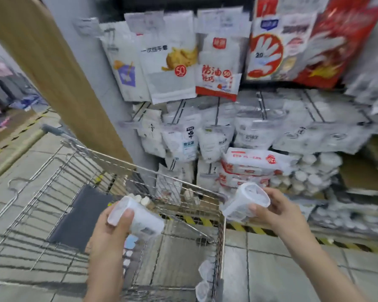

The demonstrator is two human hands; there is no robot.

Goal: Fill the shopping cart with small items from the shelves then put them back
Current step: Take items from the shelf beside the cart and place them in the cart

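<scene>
— Shopping cart (109,162) looks barely stocked: a few small pale items near its front edge, a couple of clear tubs at its near right corner.

— And both hands full?

— Yes. Left hand (109,238) has its fingers wrapped round a translucent plastic cup (138,216) over the basket; right hand (279,211) grips a second cup (247,201) just outside the cart's right edge, toward the shelves (292,127).

— Loading or returning?

— Can't tell. Either way, I'd say plenty remains. Cups look thin, smooth, tapered; the cart's bare wire; the shelves hold soft, crinkly packets.

Two bare forearms, left hand (109,232) and right hand (279,211) ungloved, sleeveless
</scene>
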